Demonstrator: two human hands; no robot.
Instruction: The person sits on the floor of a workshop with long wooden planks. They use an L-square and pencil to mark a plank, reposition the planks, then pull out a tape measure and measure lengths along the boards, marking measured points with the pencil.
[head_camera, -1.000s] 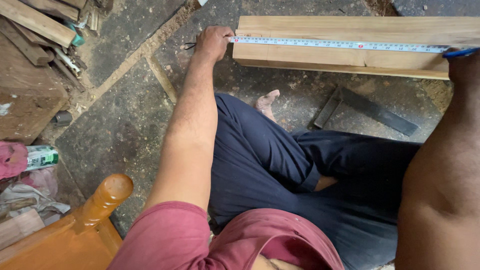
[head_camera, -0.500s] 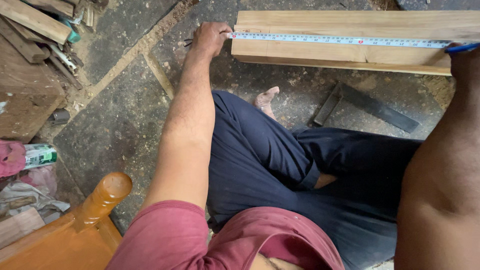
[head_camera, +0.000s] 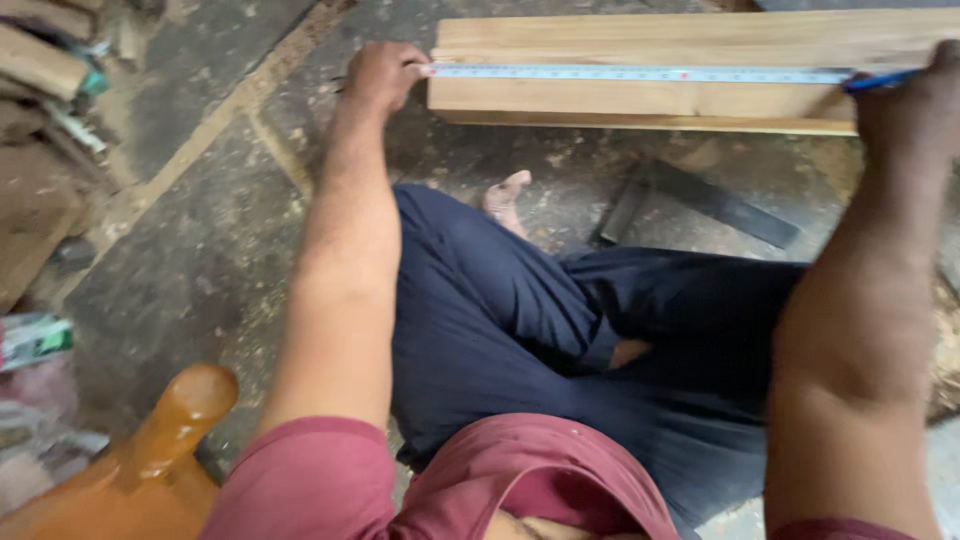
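The head view looks down on a person sitting cross-legged on a dusty concrete floor (head_camera: 200, 250), with a long wooden plank (head_camera: 650, 100) lying across the top of the picture. A measuring tape (head_camera: 640, 74) is stretched flat along the plank's upper face, running from its left end to near the right edge of the frame. The left hand (head_camera: 383, 75) sits at the plank's left end, fingers curled and pinching the tape's tip against the corner of the wood. The right hand (head_camera: 915, 95) rests on the plank at the far right, closed around a blue pencil (head_camera: 880, 80) whose point touches the tape; its fingers are partly cut off by the frame. A dark metal try square (head_camera: 700, 200) lies on the floor just in front of the plank, beside a bare foot (head_camera: 505, 195). An orange wooden piece (head_camera: 150, 450) shows at lower left.
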